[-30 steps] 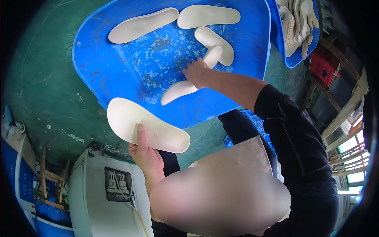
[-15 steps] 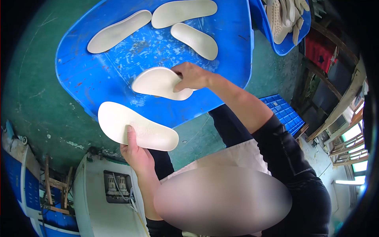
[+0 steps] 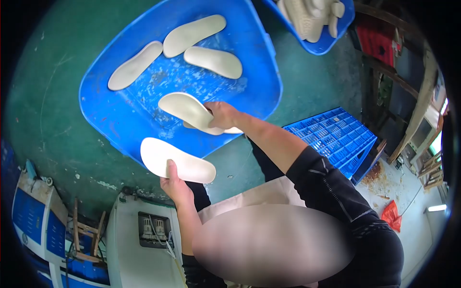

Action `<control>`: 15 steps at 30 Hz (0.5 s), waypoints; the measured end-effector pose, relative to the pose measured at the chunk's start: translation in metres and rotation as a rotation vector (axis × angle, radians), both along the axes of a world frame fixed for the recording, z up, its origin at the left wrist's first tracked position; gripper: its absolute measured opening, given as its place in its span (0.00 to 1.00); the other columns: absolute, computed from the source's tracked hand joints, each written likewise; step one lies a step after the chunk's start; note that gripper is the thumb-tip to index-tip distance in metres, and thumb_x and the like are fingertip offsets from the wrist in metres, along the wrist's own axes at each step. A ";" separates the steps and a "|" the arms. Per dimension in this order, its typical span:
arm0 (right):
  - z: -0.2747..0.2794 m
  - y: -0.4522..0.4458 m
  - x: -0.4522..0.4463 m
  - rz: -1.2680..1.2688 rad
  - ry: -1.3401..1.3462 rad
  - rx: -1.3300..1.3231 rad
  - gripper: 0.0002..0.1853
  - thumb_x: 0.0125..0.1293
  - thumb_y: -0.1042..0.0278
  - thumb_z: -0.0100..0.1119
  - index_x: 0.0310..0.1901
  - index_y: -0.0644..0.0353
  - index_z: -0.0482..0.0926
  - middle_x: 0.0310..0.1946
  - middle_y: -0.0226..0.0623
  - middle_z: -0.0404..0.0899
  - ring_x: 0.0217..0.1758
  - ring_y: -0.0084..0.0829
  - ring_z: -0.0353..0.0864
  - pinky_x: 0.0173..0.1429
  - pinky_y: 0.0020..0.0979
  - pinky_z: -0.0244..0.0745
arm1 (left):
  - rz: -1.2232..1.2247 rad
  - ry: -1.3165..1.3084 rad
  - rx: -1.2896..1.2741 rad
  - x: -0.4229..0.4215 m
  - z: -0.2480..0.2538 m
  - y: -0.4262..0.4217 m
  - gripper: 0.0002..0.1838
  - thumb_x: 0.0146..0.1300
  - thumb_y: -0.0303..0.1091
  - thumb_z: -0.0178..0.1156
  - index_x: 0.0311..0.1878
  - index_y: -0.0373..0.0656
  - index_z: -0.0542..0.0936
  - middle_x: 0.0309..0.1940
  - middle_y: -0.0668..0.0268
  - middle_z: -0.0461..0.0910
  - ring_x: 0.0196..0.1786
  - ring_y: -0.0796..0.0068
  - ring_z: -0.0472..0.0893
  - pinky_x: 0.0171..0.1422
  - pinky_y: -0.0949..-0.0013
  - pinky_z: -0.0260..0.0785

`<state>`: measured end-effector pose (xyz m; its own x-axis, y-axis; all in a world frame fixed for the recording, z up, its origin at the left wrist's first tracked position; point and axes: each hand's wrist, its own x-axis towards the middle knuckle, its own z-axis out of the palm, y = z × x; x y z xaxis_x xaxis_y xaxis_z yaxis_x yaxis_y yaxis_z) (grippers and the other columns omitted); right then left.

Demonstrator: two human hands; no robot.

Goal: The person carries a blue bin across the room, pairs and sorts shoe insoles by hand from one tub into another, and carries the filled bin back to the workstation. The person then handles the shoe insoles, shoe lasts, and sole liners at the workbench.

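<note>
My left hand (image 3: 178, 189) is closed on the edge of a cream insole (image 3: 175, 161), its thumb lying across the upper face. This insole is held in front of the near rim of a large blue tub (image 3: 103, 124). Over the tub, my right hand (image 3: 224, 115) grips the right-hand side of a second insole (image 3: 185, 109), which is tilted. Beneath that one, parts of another cream piece (image 3: 233, 130) show, mostly hidden. Farther in, three more insoles, a left one (image 3: 136, 66), a far one (image 3: 194, 35) and a right one (image 3: 213, 62), lie apart from my hands.
A second blue tub (image 3: 322, 47) at the upper right holds several cream pieces (image 3: 307, 19). Blue plastic crates (image 3: 336, 137) stand on the floor to the right. A pale cabinet (image 3: 137, 261) and a wooden stool (image 3: 86, 230) are at the lower left.
The view has shifted, so the tub looks smaller and turned. The insole in my right hand is tilted more steeply, with pieces showing under it. Both hands keep their holds.
</note>
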<state>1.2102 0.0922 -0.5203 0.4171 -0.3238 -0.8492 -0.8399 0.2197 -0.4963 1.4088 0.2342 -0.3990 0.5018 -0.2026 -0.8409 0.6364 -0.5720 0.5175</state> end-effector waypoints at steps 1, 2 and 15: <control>0.016 -0.002 -0.012 -0.082 -0.021 -0.006 0.31 0.48 0.63 0.72 0.58 0.55 0.80 0.50 0.46 0.85 0.55 0.45 0.84 0.60 0.41 0.78 | -0.030 -0.020 0.030 -0.006 0.008 0.001 0.20 0.69 0.33 0.65 0.59 0.30 0.77 0.53 0.58 0.82 0.53 0.69 0.82 0.58 0.65 0.75; 0.033 -0.006 -0.023 -0.163 -0.046 -0.014 0.33 0.46 0.65 0.73 0.58 0.55 0.80 0.50 0.46 0.85 0.54 0.45 0.85 0.59 0.41 0.79 | -0.038 -0.018 0.008 -0.011 0.015 0.003 0.20 0.69 0.33 0.65 0.59 0.30 0.77 0.53 0.58 0.82 0.53 0.69 0.82 0.58 0.65 0.75; 0.157 -0.199 -0.266 -0.506 0.135 -0.485 0.25 0.49 0.69 0.75 0.53 0.57 0.84 0.36 0.31 0.86 0.31 0.23 0.83 0.32 0.32 0.82 | -0.222 -0.033 -0.034 -0.041 0.078 -0.013 0.20 0.70 0.33 0.63 0.60 0.32 0.76 0.55 0.60 0.82 0.55 0.72 0.81 0.61 0.66 0.72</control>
<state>0.9444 -0.1067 -0.3630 0.0171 -0.8043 -0.5939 -0.7541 0.3797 -0.5359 1.3681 0.2213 -0.3214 0.4687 -0.3387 -0.8158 0.4794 -0.6782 0.5570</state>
